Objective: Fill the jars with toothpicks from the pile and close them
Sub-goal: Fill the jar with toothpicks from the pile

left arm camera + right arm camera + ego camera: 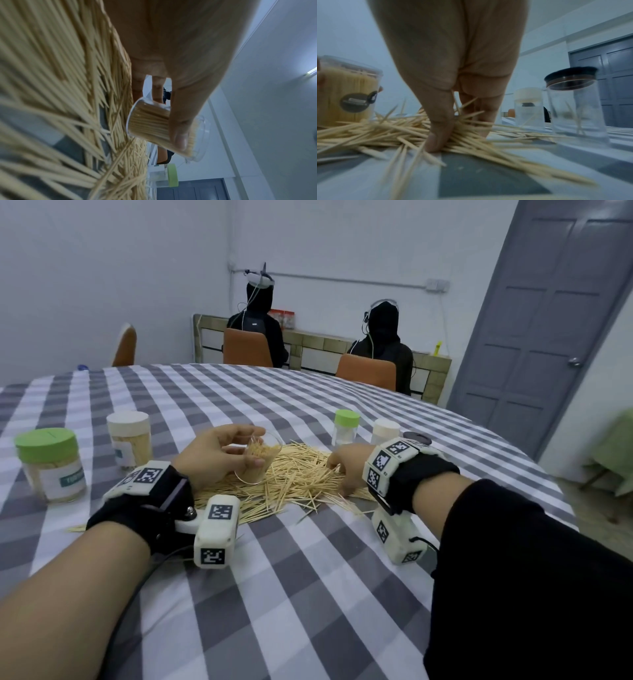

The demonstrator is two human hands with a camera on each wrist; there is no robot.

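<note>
Jar (257,457) in left hand (212,455)

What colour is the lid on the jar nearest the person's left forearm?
Light green, on the labelled jar with its lid; the head view shows it best.

left hand (214,451) is raised, fingers and thumb curled round a small clear jar (257,458) tilted in its grip, thumb (180,129) lying across the jar's side. right hand (346,470) reaches down, fingertips (436,140) bent and pressed into the toothpicks (294,474) just beside that grip. both forearms stretch forward, each wrist wearing a black strap with white marker blocks.
</note>
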